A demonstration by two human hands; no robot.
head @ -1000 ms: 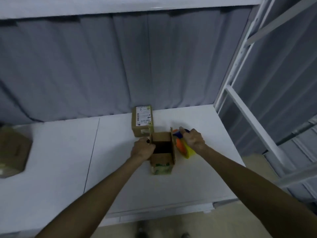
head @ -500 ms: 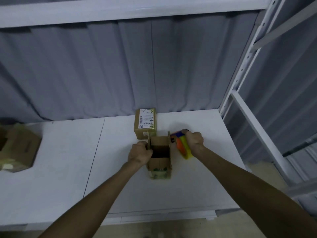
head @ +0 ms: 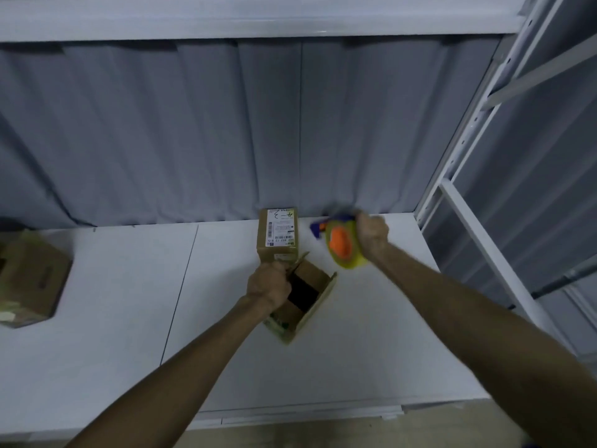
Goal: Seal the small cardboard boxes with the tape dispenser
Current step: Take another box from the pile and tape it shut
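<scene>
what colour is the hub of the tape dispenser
Orange, inside a yellow roll, on the tape dispenser; the head view shows it.

I stand at a packing spot in a storeroom: my bench is a white shelf (head: 355,350) of a metal rack (head: 481,240) (holes run up its post (head: 465,137)), a second shelf (head: 226,17) hangs overhead, a grey curtain (head: 161,140) closes the back, and cardboard boxes (head: 32,279) sit here, one bearing a barcode label (head: 280,232).

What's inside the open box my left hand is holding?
The open box shows a dark interior, maybe a black item; too dim to tell. The left hand grips its left edge and covers that side.
</scene>
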